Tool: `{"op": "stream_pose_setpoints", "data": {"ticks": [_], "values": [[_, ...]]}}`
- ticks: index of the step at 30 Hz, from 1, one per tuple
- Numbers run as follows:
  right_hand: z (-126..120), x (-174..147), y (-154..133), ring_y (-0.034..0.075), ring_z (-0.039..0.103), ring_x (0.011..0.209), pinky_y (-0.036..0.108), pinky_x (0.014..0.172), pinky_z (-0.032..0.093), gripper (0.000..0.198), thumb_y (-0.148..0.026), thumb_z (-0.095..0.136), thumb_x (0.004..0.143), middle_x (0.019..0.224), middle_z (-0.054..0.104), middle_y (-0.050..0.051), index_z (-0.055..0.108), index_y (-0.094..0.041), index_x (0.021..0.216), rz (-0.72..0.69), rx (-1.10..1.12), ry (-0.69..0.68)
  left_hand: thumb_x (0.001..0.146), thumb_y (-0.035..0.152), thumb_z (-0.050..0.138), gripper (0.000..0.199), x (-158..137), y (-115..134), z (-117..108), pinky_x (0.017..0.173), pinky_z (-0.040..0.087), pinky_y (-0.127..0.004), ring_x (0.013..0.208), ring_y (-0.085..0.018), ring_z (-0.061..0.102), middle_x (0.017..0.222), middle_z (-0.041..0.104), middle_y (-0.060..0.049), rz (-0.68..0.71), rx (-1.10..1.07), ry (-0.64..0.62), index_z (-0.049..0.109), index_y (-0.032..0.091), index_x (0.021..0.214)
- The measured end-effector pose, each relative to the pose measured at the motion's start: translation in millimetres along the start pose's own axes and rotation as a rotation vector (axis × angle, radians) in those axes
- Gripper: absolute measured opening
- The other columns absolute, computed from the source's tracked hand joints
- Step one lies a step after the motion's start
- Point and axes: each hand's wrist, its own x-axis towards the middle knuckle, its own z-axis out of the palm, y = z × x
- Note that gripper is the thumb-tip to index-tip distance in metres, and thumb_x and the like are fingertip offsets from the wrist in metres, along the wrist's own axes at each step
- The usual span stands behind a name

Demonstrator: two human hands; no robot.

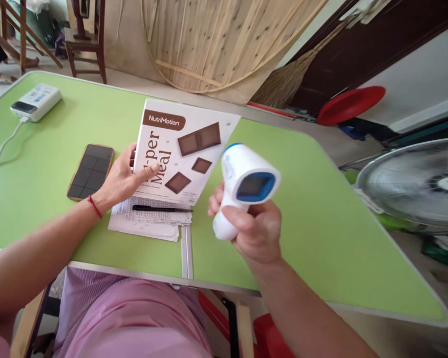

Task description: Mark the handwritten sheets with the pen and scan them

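My right hand (pixel 259 226) is wrapped round the handle of a white and blue infrared thermometer (pixel 242 166), whose dark screen faces me. It is held above the green table, just right of a white box (pixel 205 144) printed "NutriMotion" with brown bar pictures. My left hand (pixel 129 174) grips the box by its left side, thumb on the printed face and the other fingers mostly hidden behind. The box is tilted, with its face towards me. Below it lie handwritten papers (pixel 145 226) with a black pen (pixel 159 209) across them.
Left on the green table (pixel 302 248) lie a phone (pixel 90 171) and a white power bank (pixel 37 102) with a cable. A fan (pixel 414 184) stands beyond the right edge, near a red basin (pixel 351 104). Behind are a wooden chair (pixel 85 44) and part of a person's legs.
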Motion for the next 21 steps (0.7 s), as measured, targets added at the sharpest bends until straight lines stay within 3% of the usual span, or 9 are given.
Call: {"op": "stream_pose_setpoints", "data": {"ticks": [4,7,13,21], "values": [[23.6,-20.5,-11.5,0.014,0.054,0.057,0.030,0.051,0.047,0.030,-0.035,0.078,0.065,0.070,0.060,-0.001,0.067,-0.022,0.090,0.263,0.213,-0.145,0.088,0.061,0.064,0.056,-0.2,-6.8,1.9,0.099,0.051,-0.047,0.117,-0.031,0.061,0.125,0.064,-0.014,0.059,0.048,0.001,0.055,0.016,0.120],[42.7,-33.4,-8.2,0.012,0.051,0.054,0.028,0.049,0.045,0.038,-0.036,0.080,0.060,0.067,0.058,-0.003,0.066,-0.021,0.093,0.388,0.347,-0.088,0.089,0.063,0.061,0.057,-0.5,-10.8,3.7,0.101,0.048,-0.048,0.118,-0.031,0.059,0.127,0.061,-0.014,0.054,0.084,0.017,0.052,0.017,0.122],[69.1,-45.2,1.6,0.011,0.049,0.054,0.027,0.050,0.043,0.041,-0.036,0.080,0.059,0.068,0.057,-0.004,0.066,-0.021,0.094,0.451,0.410,0.091,0.078,0.068,0.072,0.062,1.7,-13.3,3.5,0.092,0.052,-0.050,0.107,-0.032,0.062,0.115,0.063,-0.012,0.015,0.129,-0.004,0.055,0.019,0.111],[79.6,-44.0,9.4,0.011,0.047,0.055,0.027,0.050,0.040,0.034,-0.038,0.079,0.058,0.066,0.057,-0.003,0.064,-0.020,0.084,0.480,0.383,0.128,0.072,0.065,0.080,0.063,2.5,-14.5,2.7,0.088,0.054,-0.047,0.101,-0.030,0.065,0.111,0.064,-0.011,-0.025,0.138,0.019,0.053,0.020,0.106]]}}
